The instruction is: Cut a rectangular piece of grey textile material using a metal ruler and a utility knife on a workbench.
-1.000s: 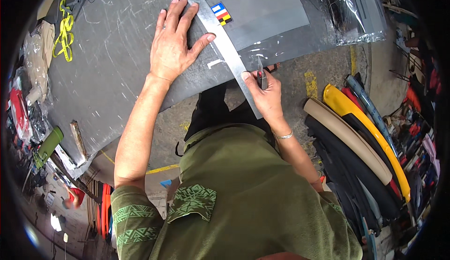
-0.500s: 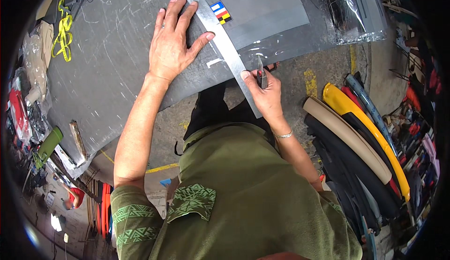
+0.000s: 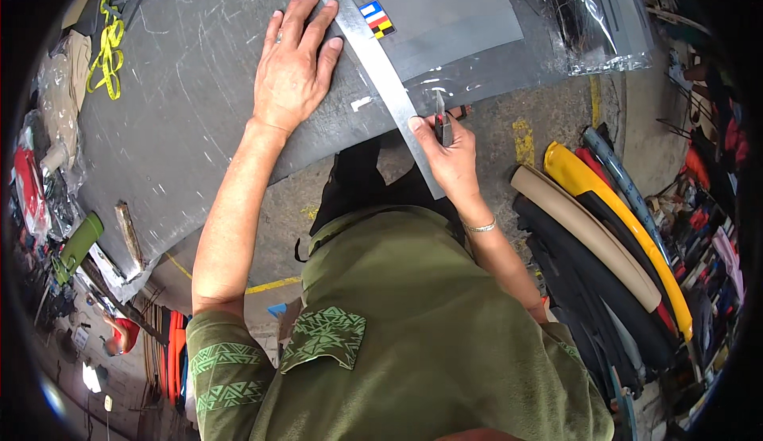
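A long metal ruler (image 3: pixel 385 75) slants across the dark table (image 3: pixel 191 83) and sticks out past its near edge. My left hand (image 3: pixel 292 83) lies flat on the tabletop left of the ruler, fingers stretched, fingertips close to the ruler's edge. In my right hand (image 3: pixel 455 163) is a utility knife (image 3: pixel 443 129), blade pointing up and away from me. That hand's thumb presses on the ruler near the table's edge. Right of the ruler lies a grey sheet (image 3: pixel 457 16) bearing a small multicoloured flag patch (image 3: pixel 377 19). Clear plastic film (image 3: pixel 469 79) shows around the sheet.
A yellow tape measure (image 3: pixel 107 52) lies at the far left of the table. Rolls of material, including a beige roll (image 3: pixel 588 238) and a yellow roll (image 3: pixel 624 226), stand to the right. A wooden stick (image 3: pixel 129 234) rests near the table's left corner.
My left thumb has drawn back from the ruler toward the other fingers. The knife has turned slightly in my right hand, which stays by the ruler's near end.
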Demonstrator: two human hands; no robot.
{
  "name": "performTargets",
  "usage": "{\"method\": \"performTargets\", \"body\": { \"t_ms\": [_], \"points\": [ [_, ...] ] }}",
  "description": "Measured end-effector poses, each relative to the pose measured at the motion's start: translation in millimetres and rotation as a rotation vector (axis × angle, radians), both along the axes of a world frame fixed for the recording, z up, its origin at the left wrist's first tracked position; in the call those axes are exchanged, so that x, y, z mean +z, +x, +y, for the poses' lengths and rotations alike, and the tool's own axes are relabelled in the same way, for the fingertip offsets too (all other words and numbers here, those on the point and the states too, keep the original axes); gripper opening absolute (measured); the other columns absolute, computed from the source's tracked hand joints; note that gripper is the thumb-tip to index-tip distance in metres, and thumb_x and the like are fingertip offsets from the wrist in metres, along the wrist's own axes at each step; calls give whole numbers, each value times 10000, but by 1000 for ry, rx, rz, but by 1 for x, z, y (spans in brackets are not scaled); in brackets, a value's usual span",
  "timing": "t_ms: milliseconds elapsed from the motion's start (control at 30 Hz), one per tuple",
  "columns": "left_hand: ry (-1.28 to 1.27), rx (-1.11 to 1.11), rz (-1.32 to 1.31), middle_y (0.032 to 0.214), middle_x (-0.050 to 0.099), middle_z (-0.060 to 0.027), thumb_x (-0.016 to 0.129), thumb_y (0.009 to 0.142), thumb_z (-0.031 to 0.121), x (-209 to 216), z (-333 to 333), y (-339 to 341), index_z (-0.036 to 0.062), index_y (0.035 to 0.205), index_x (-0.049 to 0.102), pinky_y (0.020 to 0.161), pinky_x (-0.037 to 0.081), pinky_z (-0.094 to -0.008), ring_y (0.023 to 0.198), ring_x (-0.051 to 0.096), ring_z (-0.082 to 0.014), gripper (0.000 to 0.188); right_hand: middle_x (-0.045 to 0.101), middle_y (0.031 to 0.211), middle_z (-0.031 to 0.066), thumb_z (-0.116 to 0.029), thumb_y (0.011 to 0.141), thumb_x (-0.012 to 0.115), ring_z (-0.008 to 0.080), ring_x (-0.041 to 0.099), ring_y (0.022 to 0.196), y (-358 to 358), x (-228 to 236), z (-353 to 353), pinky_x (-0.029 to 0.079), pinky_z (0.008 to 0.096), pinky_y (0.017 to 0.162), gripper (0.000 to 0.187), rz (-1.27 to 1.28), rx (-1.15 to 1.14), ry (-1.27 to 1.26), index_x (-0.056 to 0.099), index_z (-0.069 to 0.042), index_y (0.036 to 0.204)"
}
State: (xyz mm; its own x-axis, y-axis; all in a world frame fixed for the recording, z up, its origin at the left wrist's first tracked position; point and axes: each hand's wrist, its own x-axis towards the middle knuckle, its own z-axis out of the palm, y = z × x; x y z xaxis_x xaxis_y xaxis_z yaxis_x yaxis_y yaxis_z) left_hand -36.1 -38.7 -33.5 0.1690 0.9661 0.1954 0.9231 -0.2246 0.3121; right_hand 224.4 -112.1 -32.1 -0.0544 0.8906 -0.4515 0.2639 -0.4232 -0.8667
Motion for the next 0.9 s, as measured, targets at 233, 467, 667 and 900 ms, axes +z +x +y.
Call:
{"method": "performTargets", "body": {
  "t_ms": [233,467,667,900],
  "points": [
    [14,5,-11,1539,470,-127,595,998,517,3,0,3,132,1462,545,1245,271,-514,1488,390,-310,605,533,644,-26,-194,945,764,56,445,631,1,-4,-1,417,260,587,252,-36,21,57,641,-1,838],
    [-63,59,46,1538,459,-162,720,797,701,25,1,17,72,1445,542,1241,291,-521,1489,388,-316,920,598,669,10,-214,947,753,76,518,650,1,-5,-1,467,276,636,234,-52,33,111,684,7,909],
    [-149,-43,-34,1441,506,-204,824,822,376,38,6,35,-32,1338,545,1191,383,-502,1394,465,-411,714,679,727,85,-249,930,755,118,610,671,2,-3,2,502,305,669,261,-148,70,120,712,7,959],
    [-184,-6,28,1533,424,-246,819,843,401,37,4,49,-96,1394,466,1209,367,-485,1464,405,-393,822,704,785,162,-350,909,767,273,698,713,3,1,2,536,373,706,353,-202,72,94,704,-7,958]
  ]
}}
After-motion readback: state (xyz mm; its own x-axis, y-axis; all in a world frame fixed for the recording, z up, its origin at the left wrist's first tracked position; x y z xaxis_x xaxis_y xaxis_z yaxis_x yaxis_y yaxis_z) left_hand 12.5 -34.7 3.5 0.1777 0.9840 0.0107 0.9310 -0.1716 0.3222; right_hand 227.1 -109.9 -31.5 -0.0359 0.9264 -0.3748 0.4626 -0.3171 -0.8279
